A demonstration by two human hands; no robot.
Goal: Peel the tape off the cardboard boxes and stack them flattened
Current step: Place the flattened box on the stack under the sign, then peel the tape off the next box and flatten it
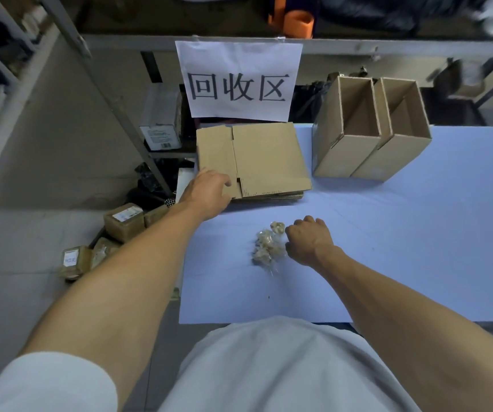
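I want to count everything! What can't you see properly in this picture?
Head view only:
- Left hand fingers: hidden beneath the flattened cardboard stack edge.
- Right hand fingers: curled underneath, grip on tape wad unclear.
- Floor parcels labels: too small.
- Top shelf items: blurred.
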